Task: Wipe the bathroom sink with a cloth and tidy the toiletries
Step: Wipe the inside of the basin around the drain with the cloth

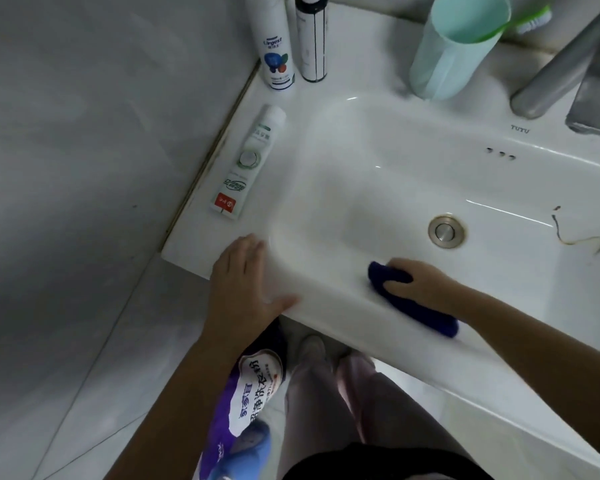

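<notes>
Gripping the blue cloth (426,315), right hand (416,284) presses it on the sink (326,306) front edge; left hand (246,289) rests flat, empty, alongside.

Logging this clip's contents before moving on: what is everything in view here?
sink: 1, white, centre
drain: 1, metal, sink bottom
toothpaste tube: 1, white, lying on left rim
white bottle: 1, white, back left corner
striped bottle: 1, black-and-white, beside white bottle
cup: 1, mint green, back rim
toothbrush: 1, green, in cup
faucet: 1, grey, back right
cloth: 1, dark blue, sink's front wall
detergent bag: 1, purple, floor
left hand: 1, flat on front rim
right hand: 1, grips cloth
</notes>
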Motion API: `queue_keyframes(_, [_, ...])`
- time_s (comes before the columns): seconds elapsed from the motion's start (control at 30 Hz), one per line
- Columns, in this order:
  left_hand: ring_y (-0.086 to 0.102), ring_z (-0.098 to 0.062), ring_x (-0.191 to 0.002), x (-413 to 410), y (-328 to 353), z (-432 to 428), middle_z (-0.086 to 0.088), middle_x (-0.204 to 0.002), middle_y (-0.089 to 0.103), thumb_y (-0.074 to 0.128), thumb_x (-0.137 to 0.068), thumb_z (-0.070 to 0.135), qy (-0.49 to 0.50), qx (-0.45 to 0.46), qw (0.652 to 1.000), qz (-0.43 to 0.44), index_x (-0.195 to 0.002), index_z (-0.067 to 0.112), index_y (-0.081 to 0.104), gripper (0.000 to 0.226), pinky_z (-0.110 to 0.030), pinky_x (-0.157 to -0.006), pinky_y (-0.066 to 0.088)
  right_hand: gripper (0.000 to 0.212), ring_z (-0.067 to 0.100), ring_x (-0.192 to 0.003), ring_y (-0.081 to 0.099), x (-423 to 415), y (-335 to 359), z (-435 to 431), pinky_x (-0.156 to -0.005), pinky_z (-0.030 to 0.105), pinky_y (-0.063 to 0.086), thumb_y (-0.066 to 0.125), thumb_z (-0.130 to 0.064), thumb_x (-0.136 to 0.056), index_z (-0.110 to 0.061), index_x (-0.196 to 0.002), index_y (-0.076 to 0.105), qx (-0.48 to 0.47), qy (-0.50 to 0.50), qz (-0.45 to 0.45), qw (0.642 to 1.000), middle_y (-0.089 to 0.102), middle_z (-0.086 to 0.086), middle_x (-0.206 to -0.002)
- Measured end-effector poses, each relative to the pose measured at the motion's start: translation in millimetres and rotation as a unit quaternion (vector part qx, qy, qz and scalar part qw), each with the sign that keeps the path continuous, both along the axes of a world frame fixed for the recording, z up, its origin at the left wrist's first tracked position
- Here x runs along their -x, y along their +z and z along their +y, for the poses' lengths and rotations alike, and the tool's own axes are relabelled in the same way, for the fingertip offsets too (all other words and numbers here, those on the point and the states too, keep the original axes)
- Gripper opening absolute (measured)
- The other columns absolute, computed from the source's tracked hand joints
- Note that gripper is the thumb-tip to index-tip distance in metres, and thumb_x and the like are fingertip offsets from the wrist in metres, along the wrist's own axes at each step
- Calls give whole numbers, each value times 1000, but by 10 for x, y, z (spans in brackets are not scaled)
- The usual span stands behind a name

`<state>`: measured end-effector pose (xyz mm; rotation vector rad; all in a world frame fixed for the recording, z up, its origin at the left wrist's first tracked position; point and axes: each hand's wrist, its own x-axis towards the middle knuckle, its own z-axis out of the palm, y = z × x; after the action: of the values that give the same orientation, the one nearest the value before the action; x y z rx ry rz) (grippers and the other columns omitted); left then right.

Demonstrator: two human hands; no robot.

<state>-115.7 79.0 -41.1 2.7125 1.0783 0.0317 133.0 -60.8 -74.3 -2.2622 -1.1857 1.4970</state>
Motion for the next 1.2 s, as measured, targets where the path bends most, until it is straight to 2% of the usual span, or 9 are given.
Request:
queue_keyframes(0.2, [45, -40, -123, -349, -46, 254, -26, -131, 49, 41, -70, 71, -58, -37, 997, 23, -124, -2, 50, 91, -46, -101, 33, 23, 28, -93, 58, 5, -244, 129, -75, 29, 39, 56, -28, -87, -21, -109, 55, -56, -20, -72, 996, 65, 9, -104])
queue_keyframes(0.47, [38, -41, -128, -948, -82, 672, -27, -136, 43, 37, -84, 52, -93, -81, 992, 39, -129, -4, 44, 72, -46, -105, 30, 29, 24, -99, 59, 80, -408, 535, -81, 28, 44, 56, -33, -88, -25, -116, 54, -138, 13, -10, 990, 65, 2, -111])
queue_keyframes(0.53, [37, -40, -129, -1151, -92, 816, -26, -136, 43, 38, -84, 47, -107, -90, 989, 45, -130, -4, 42, 68, -45, -107, 28, 31, 24, -100, 60, -111, -414, 512, -78, 26, 41, 56, -31, -88, -25, -118, 55, -167, 15, -64, 984, 66, 1, -112])
queue_keyframes(0.63, [38, -39, -128, -1318, -144, 953, -26, -135, 43, 52, -82, 36, -115, -104, 987, 48, -129, -6, 40, 64, -47, -109, 29, 39, 31, -104, 57, -520, -538, 872, -83, 34, 42, 53, -31, -90, -21, -128, 48, -209, -104, -214, 949, 59, 6, -123])
queue_keyframes(0.73, [39, -38, -127, -1313, -208, 985, -26, -134, 43, 60, -77, 21, -106, -114, 987, 30, -127, -7, 41, 61, -49, -107, 32, 42, 38, -100, 56, -651, -714, 1239, -78, 38, 42, 50, -33, -92, -18, -131, 45, -205, -178, -276, 922, 52, 12, -128])
queue_keyframes(0.87, [39, -37, -127, -1320, -200, 977, -23, -135, 43, 61, -73, 10, -85, -110, 990, 5, -128, -5, 42, 60, -46, -108, 32, 44, 37, -97, 61, -269, -832, 895, -78, 38, 47, 53, -33, -89, -18, -130, 49, -249, -21, -208, 946, 56, 12, -127])
queue_keyframes(1.0, [38, -35, -127, -1327, -192, 983, -22, -135, 43, 62, -73, 12, -84, -105, 991, 18, -128, -4, 41, 61, -45, -109, 31, 44, 24, -57, 66, -198, -742, 653, -44, 23, 47, 42, -42, -77, -21, -107, 65, -314, 181, -172, 916, 71, 4, -89])
queue_keyframes(1.13, [39, -36, -126, -1332, -199, 978, -23, -134, 44, 61, -72, 10, -83, -104, 991, 9, -127, -5, 43, 60, -47, -107, 33, 42, 34, -96, 63, -899, -776, 1067, -73, 36, 48, 48, -35, -84, -21, -122, 58, -254, 7, -291, 922, 64, 12, -115])
queue_keyframes(1.2, [38, -36, -126, -1339, -208, 984, -23, -134, 44, 61, -71, 10, -82, -105, 991, 5, -127, -5, 43, 61, -47, -107, 33, 44, 36, -100, 60, -960, -813, 1060, -76, 37, 45, 48, -34, -83, -21, -124, 56, -235, -97, -294, 921, 62, 14, -117])
